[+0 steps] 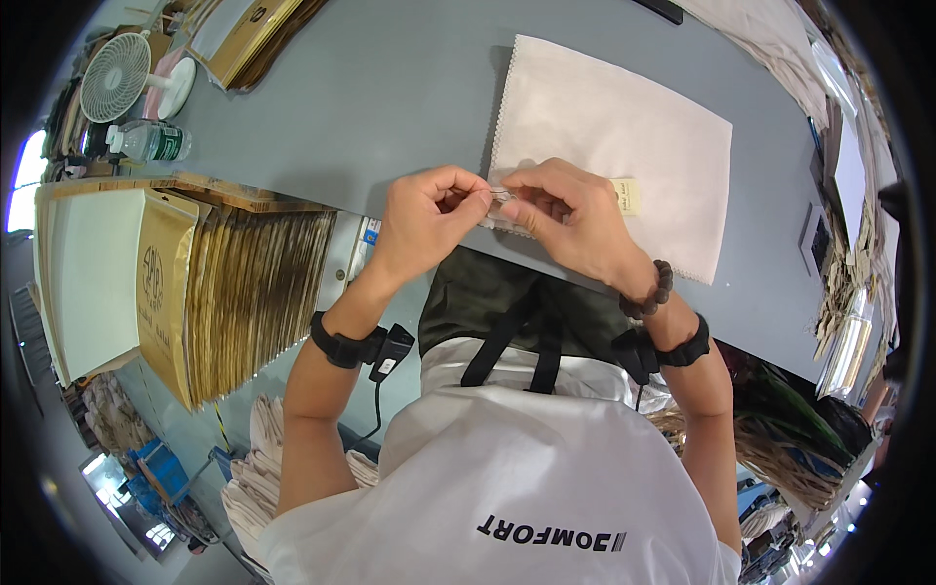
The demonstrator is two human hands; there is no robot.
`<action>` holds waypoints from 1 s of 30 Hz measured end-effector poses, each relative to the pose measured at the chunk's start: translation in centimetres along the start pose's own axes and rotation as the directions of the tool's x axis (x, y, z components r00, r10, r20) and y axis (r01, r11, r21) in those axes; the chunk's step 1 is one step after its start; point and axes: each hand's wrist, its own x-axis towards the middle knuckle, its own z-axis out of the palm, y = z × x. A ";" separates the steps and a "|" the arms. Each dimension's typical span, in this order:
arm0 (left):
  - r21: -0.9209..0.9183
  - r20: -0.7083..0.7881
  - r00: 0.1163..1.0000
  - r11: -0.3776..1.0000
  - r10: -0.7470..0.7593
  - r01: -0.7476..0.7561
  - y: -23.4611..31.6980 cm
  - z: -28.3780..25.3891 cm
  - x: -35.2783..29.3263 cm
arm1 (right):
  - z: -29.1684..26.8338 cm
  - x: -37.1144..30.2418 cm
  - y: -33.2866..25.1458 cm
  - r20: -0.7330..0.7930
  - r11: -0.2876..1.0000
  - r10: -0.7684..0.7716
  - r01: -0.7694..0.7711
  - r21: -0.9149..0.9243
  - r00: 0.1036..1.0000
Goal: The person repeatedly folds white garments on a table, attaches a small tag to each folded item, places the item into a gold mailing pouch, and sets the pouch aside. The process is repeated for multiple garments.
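A folded pale pink cloth (604, 107) with a scalloped edge lies on the grey table in front of me. Over its near left corner, my left hand (429, 219) pinches one end of a small, thin whitish piece (502, 194), too small to name. From the other side my right hand (580, 210) closes its fingers on the same piece, partly hiding it. Close beside the right hand, a small cream label (629, 197) shows on the cloth.
A stack of gold-and-white bags (253, 292) stands left of the table (390, 88). At the far left are a plastic bottle (151, 141) and a white fan (117, 78), with flat gold packages (244, 44) farther back. Cloth (756, 44) and papers line the right edge.
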 end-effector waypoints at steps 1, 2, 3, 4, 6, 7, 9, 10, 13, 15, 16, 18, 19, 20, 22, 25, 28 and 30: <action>-0.013 0.018 0.999 0.999 -0.050 0.051 0.1 -0.2 0.1 | 0.0 -0.3 0.0 -0.009 1.000 -0.026 0.026 -0.002 1.000; -0.027 0.029 0.995 0.995 -0.097 0.097 0.2 -0.3 0.2 | 0.2 -0.3 0.2 -0.032 0.992 -0.110 0.108 -0.057 0.993; -0.045 0.059 0.988 0.989 -0.141 0.144 0.3 -0.5 0.3 | 0.5 -0.3 0.5 -0.055 0.975 -0.200 0.193 -0.108 0.978; -0.063 0.082 0.980 0.981 -0.181 0.186 0.5 -0.6 0.4 | 0.7 -0.3 0.7 -0.073 0.951 -0.282 0.268 -0.156 0.957; -0.091 0.120 0.966 0.966 -0.229 0.240 0.7 -0.8 0.6 | 0.9 -0.3 1.1 -0.068 0.930 -0.323 0.303 -0.208 0.944; -0.102 0.133 0.962 0.962 -0.238 0.252 0.8 -0.9 0.7 | 0.9 -0.3 1.3 -0.062 0.920 -0.339 0.317 -0.231 0.939; -0.109 0.153 0.956 0.957 -0.252 0.269 0.9 -1.0 0.8 | 0.8 -0.4 1.6 -0.049 0.908 -0.357 0.335 -0.252 0.933; -0.105 0.160 0.953 0.956 -0.257 0.275 1.0 -1.1 0.8 | 0.8 -0.4 1.6 -0.042 0.903 -0.365 0.342 -0.262 0.930; -0.107 0.172 0.950 0.954 -0.261 0.281 1.1 -1.0 0.8 | 0.8 -0.4 1.6 -0.035 0.893 -0.384 0.361 -0.269 0.923; -0.096 0.168 0.953 0.958 -0.252 0.270 1.0 -0.9 0.7 | 0.8 -0.4 1.6 -0.023 0.895 -0.372 0.351 -0.276 0.928; -0.083 0.163 0.956 0.962 -0.244 0.259 1.0 -0.8 0.7 | 0.9 -0.4 1.6 -0.019 0.897 -0.365 0.346 -0.276 0.931; -0.071 0.160 0.961 0.968 -0.227 0.241 0.9 -0.7 0.7 | 1.0 -0.3 1.6 -0.011 0.896 -0.369 0.352 -0.271 0.929; -0.073 0.162 0.962 0.970 -0.219 0.233 0.8 -0.7 0.7 | 1.0 -0.4 1.7 -0.005 0.895 -0.371 0.357 -0.267 0.928; -0.069 0.160 0.963 0.971 -0.215 0.229 0.8 -0.7 0.7 | 1.0 -0.4 1.7 -0.005 0.899 -0.362 0.348 -0.266 0.932; -0.035 0.144 0.970 0.978 -0.197 0.204 0.6 -0.6 0.6 | 1.0 -0.5 1.7 0.001 0.912 -0.325 0.314 -0.264 0.946; -0.051 0.125 0.978 0.984 -0.166 0.173 0.2 -0.7 0.3 | 1.3 -0.8 1.4 -0.055 0.936 -0.295 0.277 -0.217 0.954; 0.042 0.096 0.991 0.995 -0.098 0.095 -0.1 -2.6 0.9 | 1.6 -0.8 0.7 -0.043 0.921 -0.320 0.300 -0.249 0.947; 0.293 -0.072 0.996 0.956 0.051 -0.028 -0.3 -5.1 2.5 | 2.1 -0.7 0.2 0.003 0.891 -0.326 0.309 -0.332 0.945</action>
